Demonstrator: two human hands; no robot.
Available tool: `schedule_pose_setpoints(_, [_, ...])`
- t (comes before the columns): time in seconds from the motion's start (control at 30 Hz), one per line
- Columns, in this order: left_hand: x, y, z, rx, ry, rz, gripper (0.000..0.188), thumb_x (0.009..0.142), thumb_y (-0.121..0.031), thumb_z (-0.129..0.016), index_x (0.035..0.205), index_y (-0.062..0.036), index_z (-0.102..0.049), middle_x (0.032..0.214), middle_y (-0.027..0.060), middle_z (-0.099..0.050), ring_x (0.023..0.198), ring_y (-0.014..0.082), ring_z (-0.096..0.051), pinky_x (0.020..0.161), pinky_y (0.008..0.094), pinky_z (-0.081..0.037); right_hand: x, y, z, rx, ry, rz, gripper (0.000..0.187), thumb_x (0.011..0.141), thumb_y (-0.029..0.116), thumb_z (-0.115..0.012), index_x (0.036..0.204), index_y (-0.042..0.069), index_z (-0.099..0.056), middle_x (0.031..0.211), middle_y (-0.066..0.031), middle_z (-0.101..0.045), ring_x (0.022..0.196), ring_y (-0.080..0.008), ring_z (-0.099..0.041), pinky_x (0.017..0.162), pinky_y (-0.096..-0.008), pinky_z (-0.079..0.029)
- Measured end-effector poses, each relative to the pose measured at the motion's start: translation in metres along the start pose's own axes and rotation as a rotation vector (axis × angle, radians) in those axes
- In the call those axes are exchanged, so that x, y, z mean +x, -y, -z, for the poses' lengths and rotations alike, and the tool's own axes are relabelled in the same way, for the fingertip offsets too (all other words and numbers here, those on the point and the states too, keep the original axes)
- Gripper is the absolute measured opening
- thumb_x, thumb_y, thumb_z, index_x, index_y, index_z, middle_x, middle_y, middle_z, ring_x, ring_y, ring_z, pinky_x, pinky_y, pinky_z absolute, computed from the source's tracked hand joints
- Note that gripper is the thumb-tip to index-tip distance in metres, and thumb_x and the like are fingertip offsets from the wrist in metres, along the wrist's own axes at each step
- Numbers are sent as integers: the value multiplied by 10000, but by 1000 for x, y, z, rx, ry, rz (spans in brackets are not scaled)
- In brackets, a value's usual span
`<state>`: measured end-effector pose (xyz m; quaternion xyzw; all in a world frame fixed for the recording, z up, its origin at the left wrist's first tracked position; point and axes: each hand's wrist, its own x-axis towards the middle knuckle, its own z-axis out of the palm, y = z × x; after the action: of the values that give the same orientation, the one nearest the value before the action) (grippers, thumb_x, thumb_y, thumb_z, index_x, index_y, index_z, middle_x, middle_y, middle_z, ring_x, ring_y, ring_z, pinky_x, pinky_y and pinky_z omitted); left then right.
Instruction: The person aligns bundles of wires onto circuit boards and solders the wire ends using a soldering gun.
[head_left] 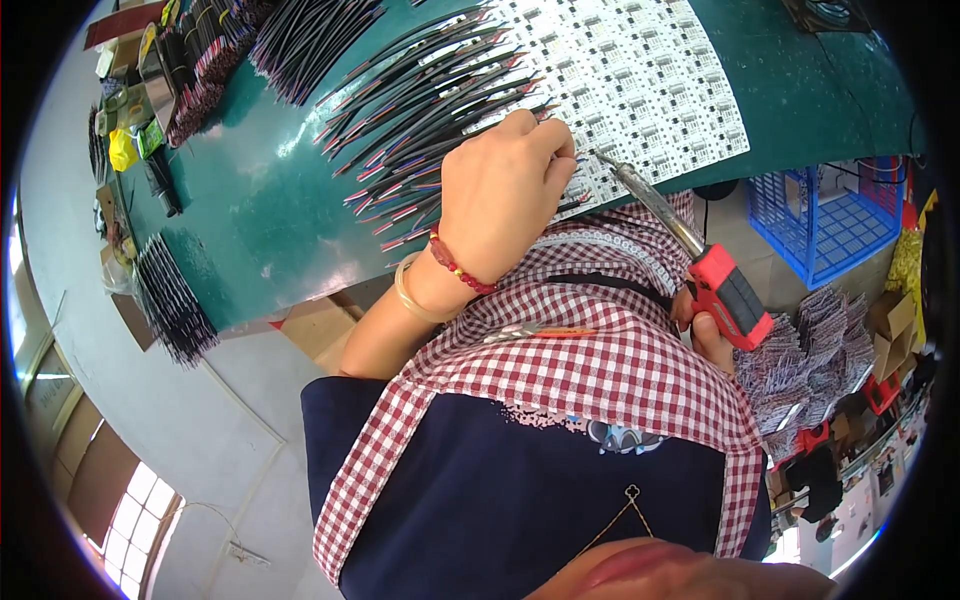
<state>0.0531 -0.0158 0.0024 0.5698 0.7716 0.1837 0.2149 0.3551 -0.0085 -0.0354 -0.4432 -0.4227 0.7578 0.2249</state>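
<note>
My left hand (508, 185) is closed over the near edge of a white panel of small printed circuit boards (640, 80). Its fingertips point down and are hidden, so what they pinch cannot be seen. Under and beside this hand fans a row of black-sheathed cables (420, 120), with red, white and blue wire ends showing. Several of their ends lie on the panel's left side. My right hand (708, 338), partly hidden behind the tool, grips a soldering iron (735, 295) by its red and black handle. The iron's metal tip points at the panel, just right of my left hand.
The green table (250, 240) carries more cable bundles (310, 45) at the far left and another bundle (175, 300) at its left edge. A blue plastic crate (825, 225) stands right of the table. Heaped wire bundles (815, 355) lie below it. Tweezers (535, 332) rest on my checked apron.
</note>
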Motion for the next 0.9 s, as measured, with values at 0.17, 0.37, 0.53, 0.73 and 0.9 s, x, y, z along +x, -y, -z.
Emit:
schedule_pose_setpoints(0.17, [-1,-3,-2,41,-31,-11,60,773,-136,-653,775,-106,-600,745,65,-557,649,264,-601,545,376,-465,2,-1,7,-202,62,36,371,792,352,-725,762,8,-591,669,-38,-548,592,-148,-523,535,-283,-396])
schedule_pose_setpoints(0.37, [-1,-4,-4,55,-99,-81,67,755,-114,-676,770,-99,-613,733,45,-563,635,245,-593,541,354,-448,-5,-17,20,-317,92,-3,347,797,344,-715,754,24,-588,672,-45,-551,575,-149,-522,522,-291,-388])
schedule_pose_setpoints(0.53, [-2,-4,-6,156,-82,-120,93,759,-124,-680,782,-106,-591,741,42,-542,662,242,-590,543,357,-449,-7,-18,21,-305,114,23,351,808,349,-704,776,23,-579,675,-35,-549,581,-137,-517,527,-290,-389])
schedule_pose_setpoints(0.73, [-2,-4,-4,171,-76,-131,98,760,-124,-680,780,-112,-585,742,40,-538,658,237,-586,544,351,-451,-7,2,-6,10,-52,11,371,789,353,-726,836,15,-580,704,-28,-549,602,-119,-509,544,-260,-395])
schedule_pose_setpoints(0.9, [-2,-5,-3,178,-80,-130,99,760,-123,-680,779,-112,-583,741,39,-536,662,234,-586,545,349,-452,-4,-7,9,-179,75,0,362,792,332,-723,835,-3,-593,713,-27,-550,604,-118,-505,541,-255,-393])
